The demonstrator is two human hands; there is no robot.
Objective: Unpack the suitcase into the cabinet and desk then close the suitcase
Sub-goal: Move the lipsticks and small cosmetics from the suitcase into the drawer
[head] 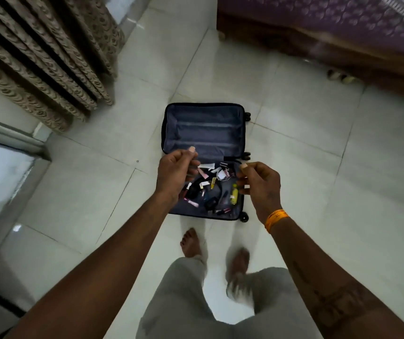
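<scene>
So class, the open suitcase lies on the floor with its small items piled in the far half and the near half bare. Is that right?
Not quite. The head view shows the suitcase open on the floor, but the small items lie in the near half; the far half is bare.
</scene>
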